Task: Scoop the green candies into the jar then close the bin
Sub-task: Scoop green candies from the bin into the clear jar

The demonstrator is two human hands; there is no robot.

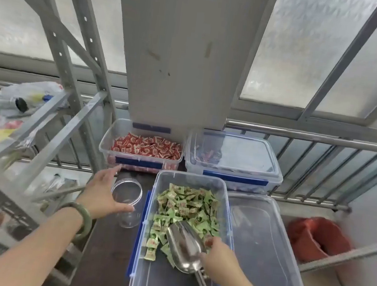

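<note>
An open clear bin [226,202] with blue clips sits in front of me, and green candies [186,210] fill its far half. My right hand [221,260] holds a metal scoop [184,247] whose empty bowl rests in the bin against the candies. To the left of the bin stands an empty clear jar [127,200] with no lid. My left hand [103,190] is spread around the jar's left side, fingers apart, thumb at its near rim. The bin's clear lid [265,247] lies flat to the right of the bin.
Behind the bin stand an open bin of red candies [144,148] and a lidded bin [234,159]. A grey metal shelf frame [51,114] rises at the left with bags on it. A railing [311,158] runs behind, and a red bag [315,239] lies at the right.
</note>
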